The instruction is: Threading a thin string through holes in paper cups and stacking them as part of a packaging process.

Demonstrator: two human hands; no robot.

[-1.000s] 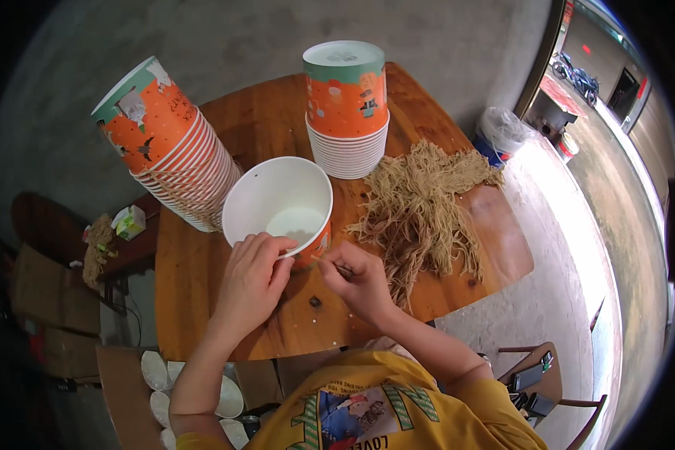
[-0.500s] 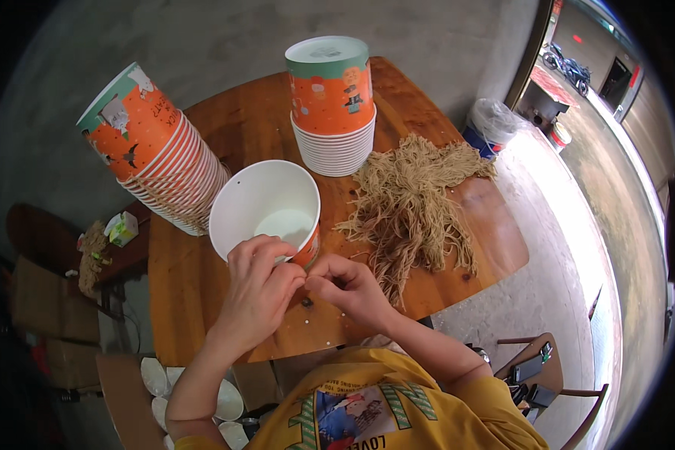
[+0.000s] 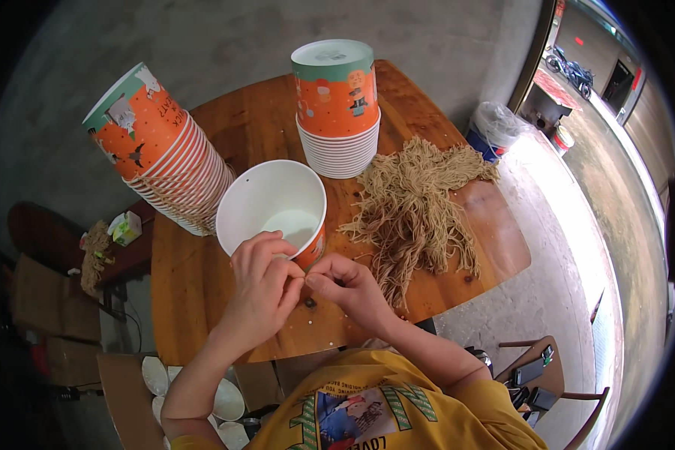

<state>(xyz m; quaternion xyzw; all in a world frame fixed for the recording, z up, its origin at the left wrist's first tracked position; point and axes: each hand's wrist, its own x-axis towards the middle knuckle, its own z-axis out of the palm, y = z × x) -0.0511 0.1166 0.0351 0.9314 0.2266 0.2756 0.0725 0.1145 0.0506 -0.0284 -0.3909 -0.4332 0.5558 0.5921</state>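
Note:
A white-lined paper bucket [image 3: 270, 184], orange outside, stands with its mouth up on the wooden table in front of me. A small dark hole shows near its far-left rim. At its near side, my left hand [image 3: 261, 281] is closed in a pinch, its upper fingers over the rim. The fingertips of my right hand [image 3: 346, 291] meet those of the left just outside the bucket, also pinched. Whatever is between them is too small or hidden to make out. Right of the bucket lies a loose heap of tan cords [image 3: 421, 206].
A leaning stack of orange-and-green buckets [image 3: 169, 150], with tan cords along it, stands left. Another upturned stack [image 3: 337, 112] stands behind. The wooden table [image 3: 195, 300] carries small white bits near its front edge. A chair [image 3: 544, 375] holding dark items is at right.
The view has shifted slightly, so the bucket and stacks appear a little further right. Both hands stay pinched together at the near rim, with only small finger movement.

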